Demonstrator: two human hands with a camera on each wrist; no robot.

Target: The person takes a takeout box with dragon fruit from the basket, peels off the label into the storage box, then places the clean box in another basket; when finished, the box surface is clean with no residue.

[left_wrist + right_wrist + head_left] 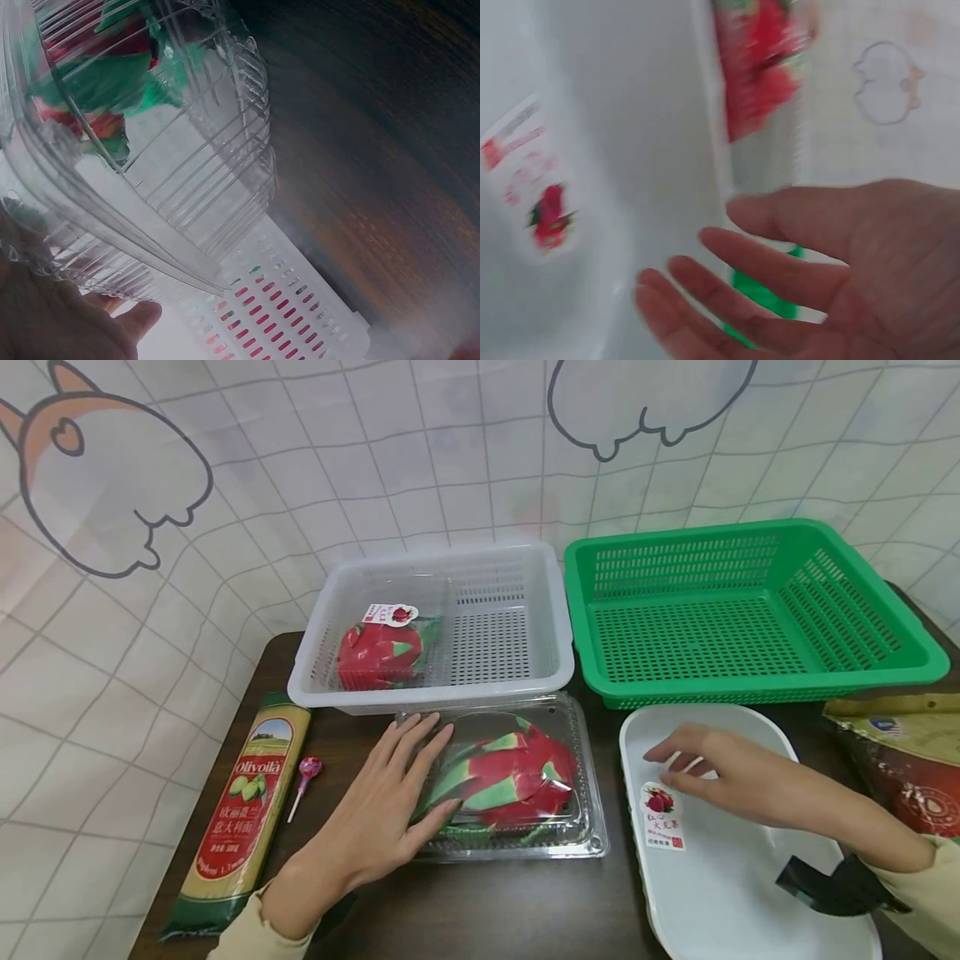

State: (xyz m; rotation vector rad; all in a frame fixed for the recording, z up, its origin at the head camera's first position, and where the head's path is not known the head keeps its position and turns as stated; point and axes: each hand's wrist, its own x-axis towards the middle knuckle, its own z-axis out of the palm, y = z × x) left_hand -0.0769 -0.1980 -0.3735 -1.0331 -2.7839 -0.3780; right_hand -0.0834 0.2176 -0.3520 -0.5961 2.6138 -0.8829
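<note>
My left hand [382, 802] rests with spread fingers on the left side of a clear plastic clamshell box [581, 727]. Inside lies a red dragon fruit [517, 777] with green scales. In the left wrist view the ribbed wall of the box [202, 165] shows close to that hand [67, 330]. Over the white tray [750, 877], my right hand [712, 768] hovers with loosely bent fingers, nothing between them. A dragon fruit label [663, 818] lies on the tray just below its fingertips; the right wrist view shows this label [536, 180] apart from the hand [795, 277].
Behind stand a white basket [555, 643] with another boxed dragon fruit [382, 652] and a green basket [757, 681]. Left lie a spaghetti pack [251, 810] and a lollipop [309, 768]. A red-and-gold bag [907, 768] is at the right edge. Black tape [840, 885] hangs by the right wrist.
</note>
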